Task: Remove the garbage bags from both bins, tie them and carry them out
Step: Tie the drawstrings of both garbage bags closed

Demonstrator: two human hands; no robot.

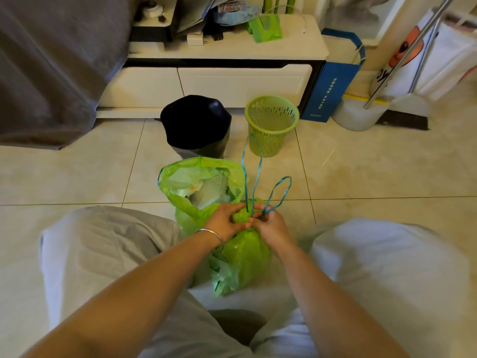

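- Both green bags out of their bins, down on the floor (361,177) between the knees.
- Near bag (242,257) gathered at the neck; left hand (224,221) pinching it, right hand (268,223) gripping the blue drawstring loops (254,171).
- Far bag (198,182) open-mouthed, untied.
- Green basket (271,125) bare; black-lined bin (196,122) beside it.
- Left to do, by the look: knot, second tie, carrying out.

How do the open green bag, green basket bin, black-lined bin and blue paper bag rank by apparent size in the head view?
1. Open green bag, nearest the camera, so unsure.
2. Black-lined bin and blue paper bag: look alike.
3. Green basket bin.
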